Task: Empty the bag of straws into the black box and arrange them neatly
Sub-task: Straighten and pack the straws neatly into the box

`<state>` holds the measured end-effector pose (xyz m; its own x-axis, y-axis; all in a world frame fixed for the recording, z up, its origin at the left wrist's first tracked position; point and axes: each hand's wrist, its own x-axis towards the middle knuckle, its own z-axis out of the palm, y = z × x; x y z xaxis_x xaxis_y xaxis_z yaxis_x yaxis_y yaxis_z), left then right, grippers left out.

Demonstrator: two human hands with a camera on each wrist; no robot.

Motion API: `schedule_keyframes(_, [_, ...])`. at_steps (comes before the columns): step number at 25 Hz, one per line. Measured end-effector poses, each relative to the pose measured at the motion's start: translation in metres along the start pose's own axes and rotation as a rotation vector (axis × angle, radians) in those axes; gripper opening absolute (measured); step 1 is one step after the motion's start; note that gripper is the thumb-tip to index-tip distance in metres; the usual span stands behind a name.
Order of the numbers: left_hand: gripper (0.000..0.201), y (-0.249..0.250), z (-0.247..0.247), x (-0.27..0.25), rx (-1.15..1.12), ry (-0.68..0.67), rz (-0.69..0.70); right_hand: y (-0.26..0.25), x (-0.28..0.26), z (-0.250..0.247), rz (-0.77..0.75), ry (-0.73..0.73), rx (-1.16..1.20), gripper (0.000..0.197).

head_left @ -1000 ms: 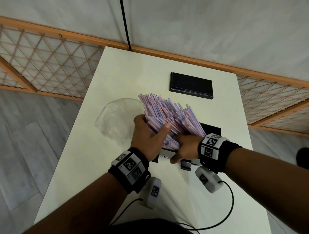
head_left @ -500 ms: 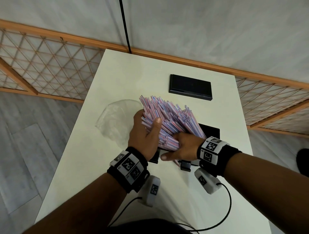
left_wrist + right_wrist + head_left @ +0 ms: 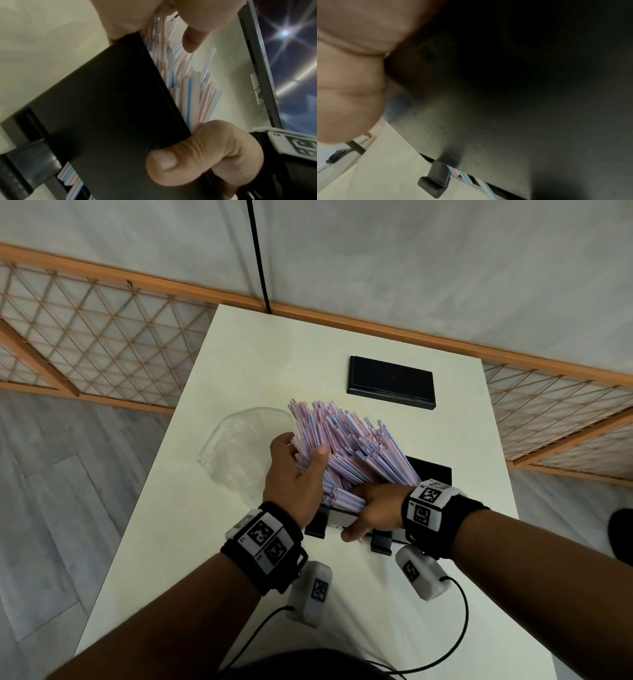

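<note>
A thick bundle of pink, blue and white striped straws [image 3: 349, 443] stands slanted in the black box [image 3: 432, 472], fanning up and away from me. My left hand [image 3: 301, 455] grips the bundle's left side, thumb across its front. My right hand [image 3: 363, 508] holds the box's near wall, thumb outside and fingers hidden among the straws' lower ends. The left wrist view shows that wall of the box [image 3: 102, 108], the straws [image 3: 188, 88] behind it and the right thumb [image 3: 171, 162] against it. In the right wrist view the dark box [image 3: 505, 115] fills the frame, with straw ends [image 3: 465, 177] showing in its bottom slot.
The empty clear plastic bag [image 3: 239, 450] lies crumpled on the white table [image 3: 260, 364], left of the box. A flat black lid [image 3: 392, 381] lies at the back. Black cables [image 3: 459, 628] trail near the front edge. A wooden lattice rail [image 3: 102, 337] runs behind the table.
My left hand has slid a little up and left on the bundle, drawing the straws closer together. My right hand has stayed at the box's near wall.
</note>
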<state>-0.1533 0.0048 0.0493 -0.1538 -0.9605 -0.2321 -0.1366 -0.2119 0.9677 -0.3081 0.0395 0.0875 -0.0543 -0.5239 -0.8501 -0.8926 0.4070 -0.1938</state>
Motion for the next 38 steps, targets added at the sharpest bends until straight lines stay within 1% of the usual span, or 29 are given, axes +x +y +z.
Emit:
schedule_keyframes(2, [0.072, 0.003, 0.001, -0.001, 0.011, -0.027, 0.007, 0.001, 0.000, -0.001, 0.001, -0.019, 0.021, 0.093])
schedule_keyframes(5, [0.072, 0.008, 0.001, -0.006, 0.043, -0.064, 0.009, 0.005, -0.001, -0.002, -0.036, 0.061, 0.003, 0.099])
schedule_keyframes(7, [0.065, 0.009, -0.001, -0.006, 0.019, -0.051, 0.013, 0.005, -0.006, -0.004, -0.073, 0.125, 0.032, 0.102])
schedule_keyframes(8, [0.066, 0.011, -0.002, -0.005, 0.002, -0.036, 0.013, 0.006, -0.008, -0.004, -0.093, 0.149, 0.037, 0.103])
schedule_keyframes(9, [0.071, 0.012, -0.003, -0.003, -0.015, -0.014, 0.004, 0.006, -0.009, -0.005, -0.103, 0.161, 0.032, 0.102])
schedule_keyframes(10, [0.077, 0.011, -0.004, 0.000, -0.033, 0.007, -0.009, 0.007, -0.009, -0.006, -0.101, 0.166, 0.029, 0.095])
schedule_keyframes(12, [0.081, 0.009, -0.005, 0.005, -0.069, 0.036, -0.029, 0.007, -0.009, -0.005, -0.093, 0.154, 0.000, 0.066])
schedule_keyframes(13, [0.081, 0.010, -0.006, 0.006, -0.076, 0.045, -0.033, 0.007, -0.007, -0.004, -0.092, 0.138, -0.023, 0.059])
schedule_keyframes(14, [0.079, 0.008, -0.005, 0.007, -0.065, 0.050, -0.030, 0.006, -0.006, -0.004, -0.085, 0.115, -0.044, 0.059])
schedule_keyframes(16, [0.065, 0.007, -0.004, 0.006, -0.009, 0.031, -0.010, 0.002, -0.004, -0.003, -0.058, 0.064, -0.061, 0.063])
schedule_keyframes(18, [0.043, 0.005, -0.002, 0.004, 0.025, 0.003, -0.001, -0.002, 0.000, -0.004, -0.046, 0.025, -0.055, 0.069])
schedule_keyframes(19, [0.036, 0.003, -0.002, 0.004, 0.035, -0.009, -0.003, -0.004, 0.001, -0.004, -0.040, 0.009, -0.047, 0.073])
schedule_keyframes(20, [0.033, 0.003, -0.001, 0.003, 0.036, -0.020, -0.002, -0.004, 0.002, -0.005, -0.036, -0.003, -0.035, 0.080])
schedule_keyframes(24, [0.041, 0.005, -0.001, 0.001, 0.049, -0.044, -0.010, -0.003, 0.004, -0.008, -0.016, -0.052, 0.014, 0.103])
schedule_keyframes(25, [0.047, 0.006, -0.001, 0.001, 0.050, -0.047, -0.025, -0.004, 0.005, -0.010, -0.020, -0.054, 0.004, 0.107])
schedule_keyframes(26, [0.052, 0.006, 0.000, 0.001, 0.042, -0.044, -0.028, -0.005, 0.006, -0.010, -0.029, -0.044, -0.018, 0.107])
schedule_keyframes(28, [0.055, 0.007, 0.000, -0.001, -0.003, -0.031, -0.002, -0.007, 0.008, -0.010, -0.075, 0.008, -0.037, 0.100])
schedule_keyframes(31, [0.050, 0.011, -0.003, -0.001, -0.072, 0.021, 0.054, -0.006, 0.008, -0.010, -0.173, 0.114, 0.036, 0.100])
schedule_keyframes(32, [0.051, 0.014, -0.004, 0.000, -0.114, 0.045, 0.073, -0.003, 0.008, -0.009, -0.216, 0.149, 0.074, 0.095])
schedule_keyframes(35, [0.055, 0.020, -0.007, 0.005, -0.197, 0.087, 0.105, 0.003, 0.008, -0.010, -0.317, 0.208, 0.189, 0.071])
schedule_keyframes(36, [0.058, 0.022, -0.008, 0.006, -0.203, 0.090, 0.097, 0.004, 0.006, -0.010, -0.336, 0.216, 0.196, 0.062])
schedule_keyframes(38, [0.067, 0.025, -0.010, 0.007, -0.232, 0.087, 0.034, 0.006, 0.003, -0.007, -0.342, 0.223, 0.159, 0.046])
